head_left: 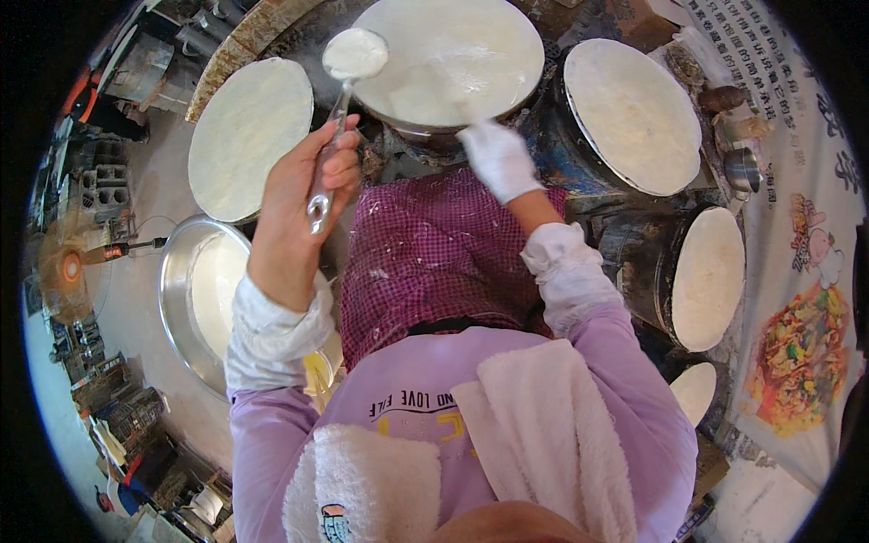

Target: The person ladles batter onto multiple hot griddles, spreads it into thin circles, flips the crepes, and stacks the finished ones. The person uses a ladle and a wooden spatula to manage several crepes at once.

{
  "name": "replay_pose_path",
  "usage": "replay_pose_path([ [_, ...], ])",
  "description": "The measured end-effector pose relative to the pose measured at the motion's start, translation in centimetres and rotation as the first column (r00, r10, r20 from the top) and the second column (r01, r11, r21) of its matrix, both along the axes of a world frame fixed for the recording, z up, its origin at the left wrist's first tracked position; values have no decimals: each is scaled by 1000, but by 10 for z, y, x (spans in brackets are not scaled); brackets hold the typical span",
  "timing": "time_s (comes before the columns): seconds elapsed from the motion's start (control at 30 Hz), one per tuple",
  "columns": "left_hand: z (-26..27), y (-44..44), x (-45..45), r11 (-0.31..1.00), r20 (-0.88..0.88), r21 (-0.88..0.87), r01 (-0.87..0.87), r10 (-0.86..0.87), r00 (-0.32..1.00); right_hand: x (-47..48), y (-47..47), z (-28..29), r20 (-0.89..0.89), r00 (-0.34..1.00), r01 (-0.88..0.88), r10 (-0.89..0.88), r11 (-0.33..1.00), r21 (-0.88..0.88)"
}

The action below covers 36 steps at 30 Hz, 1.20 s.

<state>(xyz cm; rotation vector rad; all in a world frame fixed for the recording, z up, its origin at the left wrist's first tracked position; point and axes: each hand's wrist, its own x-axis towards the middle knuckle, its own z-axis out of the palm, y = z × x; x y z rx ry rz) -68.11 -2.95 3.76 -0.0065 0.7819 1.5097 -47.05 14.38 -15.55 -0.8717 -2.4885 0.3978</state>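
My left hand (309, 180), bare above a white cuff, grips the handle of a metal ladle (339, 108). Whitish batter fills its bowl, which is held up by the left edge of a large round griddle (448, 61). Wet, pale batter coats that griddle. My right hand (501, 159), in a white glove, is closed at the griddle's near edge and blurred by motion. A thin tool, too blurred to identify exactly, extends from its fingers over the batter. Left of my body, a wide steel basin (173, 298) holds more batter, partly hidden by my left forearm.
Round griddles with pale flatbread sheets stand at left (251, 139), right (631, 115) and lower right (709, 278). A steel cup (741, 170) is at the right rim beside a printed banner (801, 339). An orange-centred fan (71, 265) stands far left, near concrete blocks (105, 183).
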Motion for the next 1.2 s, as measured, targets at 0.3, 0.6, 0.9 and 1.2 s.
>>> replay_pose_path([
  [0.3,24,-54,-6,998,87,-46,-41,45,995,59,-88,36,176,982,123,-68,938,-324],
  [0.6,27,-40,18,997,141,-51,61,-53,989,166,63,52,156,728,686,-668,706,-179],
  [0.9,22,3,42,978,33,-114,173,-171,985,147,155,32,412,636,726,-652,686,-36],
  [1.2,6,15,40,966,50,-61,253,-250,967,203,26,36,126,795,606,-594,771,-194],
])
